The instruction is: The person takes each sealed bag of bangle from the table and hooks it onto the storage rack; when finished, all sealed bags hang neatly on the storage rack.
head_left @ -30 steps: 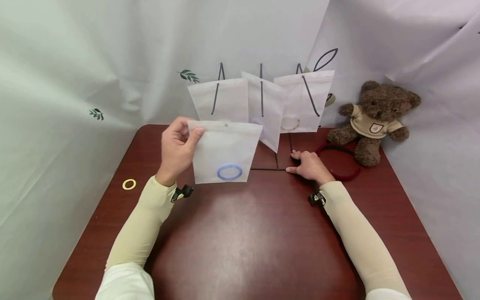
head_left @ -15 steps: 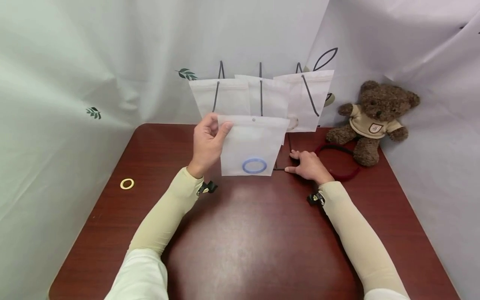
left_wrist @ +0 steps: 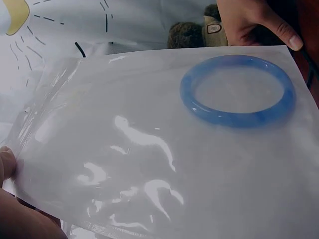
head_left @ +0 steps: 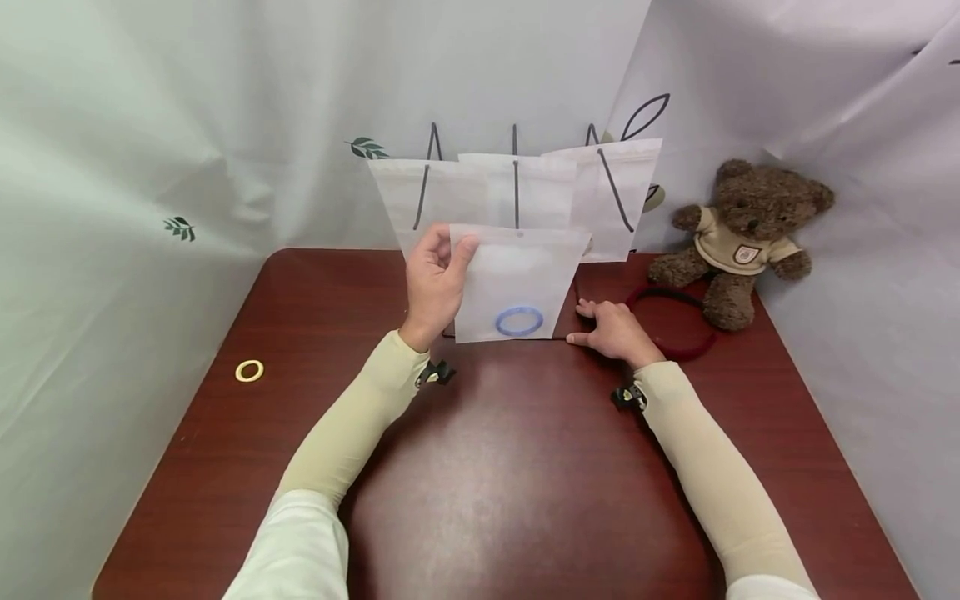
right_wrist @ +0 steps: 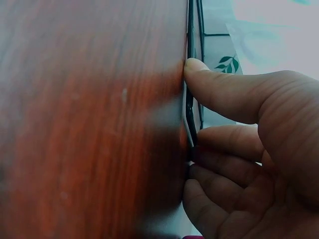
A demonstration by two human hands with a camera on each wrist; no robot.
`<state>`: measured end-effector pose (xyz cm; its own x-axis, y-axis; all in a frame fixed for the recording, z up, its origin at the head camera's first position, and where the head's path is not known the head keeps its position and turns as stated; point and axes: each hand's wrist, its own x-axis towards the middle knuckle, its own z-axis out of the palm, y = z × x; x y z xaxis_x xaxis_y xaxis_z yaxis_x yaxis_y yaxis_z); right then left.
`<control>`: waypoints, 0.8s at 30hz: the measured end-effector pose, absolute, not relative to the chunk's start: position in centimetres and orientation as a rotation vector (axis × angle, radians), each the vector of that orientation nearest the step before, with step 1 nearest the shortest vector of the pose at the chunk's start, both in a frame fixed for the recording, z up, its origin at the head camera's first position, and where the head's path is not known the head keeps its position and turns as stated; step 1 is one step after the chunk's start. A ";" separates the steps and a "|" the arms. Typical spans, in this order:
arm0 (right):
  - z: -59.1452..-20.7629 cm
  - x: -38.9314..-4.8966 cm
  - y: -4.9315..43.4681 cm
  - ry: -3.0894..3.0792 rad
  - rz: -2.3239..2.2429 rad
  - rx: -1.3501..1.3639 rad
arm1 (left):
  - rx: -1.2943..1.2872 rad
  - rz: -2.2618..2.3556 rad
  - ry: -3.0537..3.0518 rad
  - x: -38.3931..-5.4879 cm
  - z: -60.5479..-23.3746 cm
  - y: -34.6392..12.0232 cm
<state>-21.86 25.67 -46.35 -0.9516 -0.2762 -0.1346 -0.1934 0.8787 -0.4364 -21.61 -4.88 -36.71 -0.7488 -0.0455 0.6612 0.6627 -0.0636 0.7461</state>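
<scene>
In the head view my left hand (head_left: pixel 437 287) pinches the upper left corner of a frosted zip bag (head_left: pixel 517 275). A blue bangle (left_wrist: pixel 238 119) lies flat inside near the bag's bottom. The held bag overlaps the bags hanging behind it, and a small hole shows in its top edge. My right hand (head_left: pixel 615 331) rests at the front right corner of a black wire rack (head_left: pixel 516 192). Its thumb and fingertips touch the base rod (right_wrist: pixel 190 114) at the table, with the fingers spread a little apart.
Frosted bags hang from the rack's hooks: a left bag (head_left: pixel 397 196), a middle bag (head_left: pixel 547 187) and a right bag (head_left: pixel 633 183). A yellow ring (head_left: pixel 249 371) lies at the table's left. A brown teddy bear (head_left: pixel 742 217) sits behind a dark red headband (head_left: pixel 675 350).
My left hand has moved right and slightly away from me with the bag, now before the middle hook. The middle hanging bag has turned to face forward. My right hand stays put.
</scene>
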 end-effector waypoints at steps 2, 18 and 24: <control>-46.4 -21.8 25.7 2.859 -0.634 -0.357 | -0.659 -1.865 -1.718 -21.8 -36.7 -4.8; -46.5 -21.8 25.7 2.859 -0.629 -0.344 | -0.548 -1.843 -1.734 -24.8 -37.1 -3.9; -46.6 -21.9 25.6 2.866 -0.630 -0.346 | -0.492 -1.842 -1.743 -26.2 -36.9 -3.6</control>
<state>-21.87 25.60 -46.56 -0.9553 -0.2651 -0.1308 -0.1859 0.8826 -0.4317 -26.22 -3.61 -36.91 -0.7809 -0.1406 0.6087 0.6155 -0.0066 0.7881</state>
